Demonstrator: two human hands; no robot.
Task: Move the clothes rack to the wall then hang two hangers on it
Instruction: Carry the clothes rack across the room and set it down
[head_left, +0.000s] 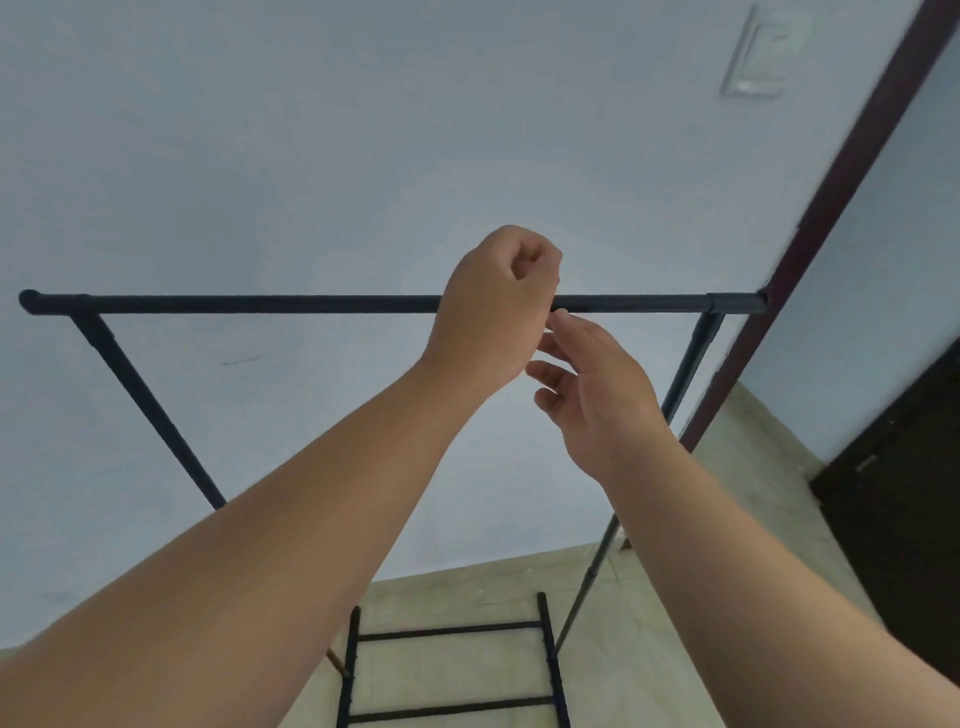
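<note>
The black clothes rack stands close against the pale wall (311, 156), its top bar (260, 304) running level across the view. Its slanted side posts drop to the lower rails (452, 631) on the floor. My left hand (493, 306) is curled into a fist in front of the bar, right of its middle; the fingers sit above the bar and nothing shows in them. My right hand (597, 384) is just below and to the right, fingers apart, with its fingertips next to the bar's underside. No hanger is in view.
A dark red door frame (831, 223) runs up the right side, touching the rack's right end. A dark door (909, 499) stands at the far right. A white switch plate (763, 52) is high on the wall. The floor (467, 587) is beige.
</note>
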